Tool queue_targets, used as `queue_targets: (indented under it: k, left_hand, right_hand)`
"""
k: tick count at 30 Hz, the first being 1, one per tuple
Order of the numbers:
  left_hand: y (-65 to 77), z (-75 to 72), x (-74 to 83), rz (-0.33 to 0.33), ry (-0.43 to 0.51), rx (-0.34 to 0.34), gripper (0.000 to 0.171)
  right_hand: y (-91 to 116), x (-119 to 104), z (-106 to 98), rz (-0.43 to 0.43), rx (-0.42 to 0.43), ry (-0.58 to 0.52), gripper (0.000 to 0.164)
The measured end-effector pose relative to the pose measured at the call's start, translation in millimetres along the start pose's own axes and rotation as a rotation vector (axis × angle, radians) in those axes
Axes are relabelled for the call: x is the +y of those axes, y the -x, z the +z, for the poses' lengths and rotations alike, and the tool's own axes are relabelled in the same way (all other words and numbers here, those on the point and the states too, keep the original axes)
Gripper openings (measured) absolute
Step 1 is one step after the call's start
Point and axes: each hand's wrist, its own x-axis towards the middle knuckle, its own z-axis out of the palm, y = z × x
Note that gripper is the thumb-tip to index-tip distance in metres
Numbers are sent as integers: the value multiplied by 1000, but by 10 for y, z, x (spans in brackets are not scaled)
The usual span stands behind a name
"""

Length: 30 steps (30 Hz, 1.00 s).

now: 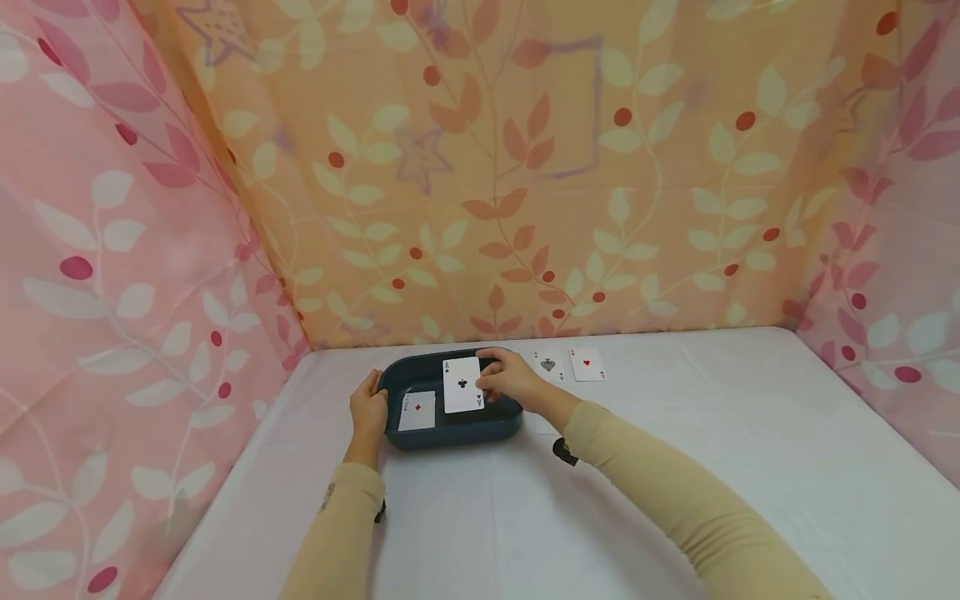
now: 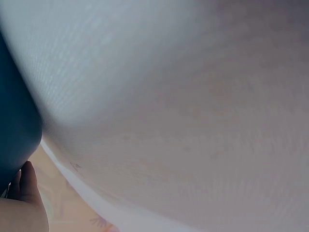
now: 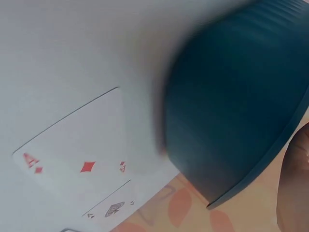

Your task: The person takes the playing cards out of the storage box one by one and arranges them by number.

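Observation:
A dark blue rectangular tray (image 1: pixel 457 437) stands on the table; its outer wall (image 3: pixel 231 106) fills much of the right wrist view. My left hand (image 1: pixel 367 410) grips the tray's left end. In the left wrist view, part of that hand (image 2: pixel 21 205) shows against the tray's outside. My right hand (image 1: pixel 513 379) pinches an ace of clubs (image 1: pixel 462 392) by its right edge, above the tray. Inside the tray, at the left, lies a card with a red diamond (image 1: pixel 417 410); its corner mark is too small to read.
Right of the tray, an ace of spades (image 1: pixel 548 367) and an ace of hearts (image 1: pixel 587 364) lie face up. An ace of diamonds (image 3: pixel 72 150) lies nearer, mostly hidden by my right arm in the head view. Patterned cloth (image 1: pixel 495 167) hangs behind the white table (image 1: pixel 465 517).

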Motion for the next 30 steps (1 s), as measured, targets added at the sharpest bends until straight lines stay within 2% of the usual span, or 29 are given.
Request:
queue_targets:
  k: [7,15,23,30]
  left_hand:
    - [1,-18,16,-28,6,-16,52]
    - [13,-6,28,-32,10,-13,52]
    - [0,-7,3,-46,10,-12,53]
    - [-26,-19,-34,-50,-8,-26,53]
  right_hand:
    - [66,-38,-81,21,19,2,55]
    - [154,-20,-197,46,36,9,56]
    - [235,12,-350,72,77,55,56]
    - [331,37,-487,73,73,24,56]
